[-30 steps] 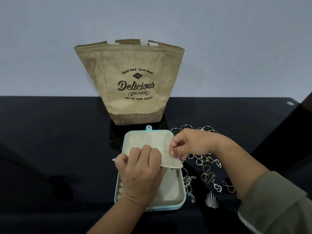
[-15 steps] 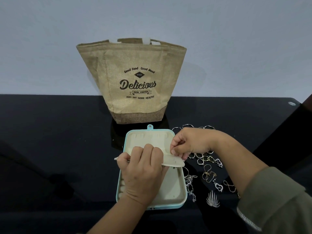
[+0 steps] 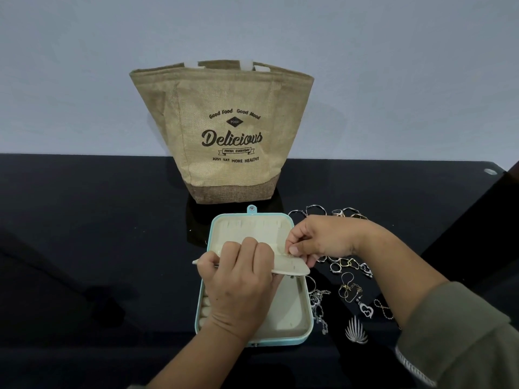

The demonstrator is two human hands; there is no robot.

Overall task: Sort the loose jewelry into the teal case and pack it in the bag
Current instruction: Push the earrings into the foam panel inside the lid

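Over the open teal case [image 3: 254, 336] we held its cream flap [image 3: 292, 266] level, our left hand [image 3: 238, 287] closed on the near-left edge, our right hand [image 3: 318, 238] pinching something tiny at the flap's right end. The loose jewelry [image 3: 348, 279] lay just right of the case, nearest that right hand; the bag [image 3: 224, 130] stood beyond.

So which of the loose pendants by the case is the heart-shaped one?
The silver open heart pendant, lying on the black table right of the teal case. The piece just below it is a fan of spiky leaves; the one to its right is an infinity loop.
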